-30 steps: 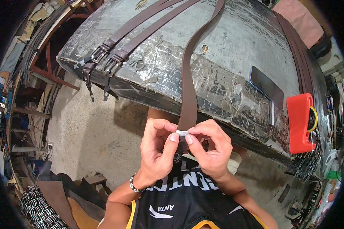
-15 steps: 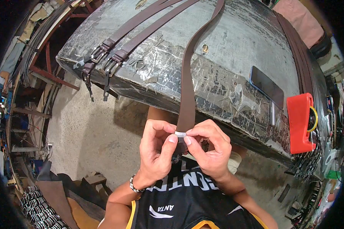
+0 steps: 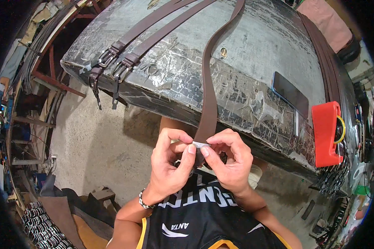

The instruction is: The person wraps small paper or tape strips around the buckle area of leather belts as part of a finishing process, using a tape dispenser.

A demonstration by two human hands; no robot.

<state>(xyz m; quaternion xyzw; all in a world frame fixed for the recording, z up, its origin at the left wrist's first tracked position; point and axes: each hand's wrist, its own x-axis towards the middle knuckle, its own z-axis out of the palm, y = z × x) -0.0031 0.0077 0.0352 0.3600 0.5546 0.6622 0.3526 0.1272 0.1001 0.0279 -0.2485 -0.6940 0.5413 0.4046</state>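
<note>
A brown belt (image 3: 209, 95) runs from the far side of the worn workbench (image 3: 253, 54) over its front edge to my hands. Near its close end a small white strip (image 3: 201, 145) lies across the leather. My left hand (image 3: 170, 159) pinches the left end of the strip and the belt's edge between thumb and finger. Opposite it, my right hand (image 3: 230, 159) pinches the right end the same way. The belt's end below the strip is dark and mostly hidden by my fingers.
Two buckled belts (image 3: 131, 58) lie at the bench's left, their ends hanging over the edge. On the right are a phone (image 3: 290, 93), a red tape dispenser-like object (image 3: 325, 135) and a stack of brown belts (image 3: 326, 62). Striped rolls (image 3: 45, 228) and leather pieces (image 3: 58, 211) sit lower left.
The belt's hanging part has swung slightly right. Both hands stay almost in place, and the white strip now sits a little higher and tilted between the fingertips.
</note>
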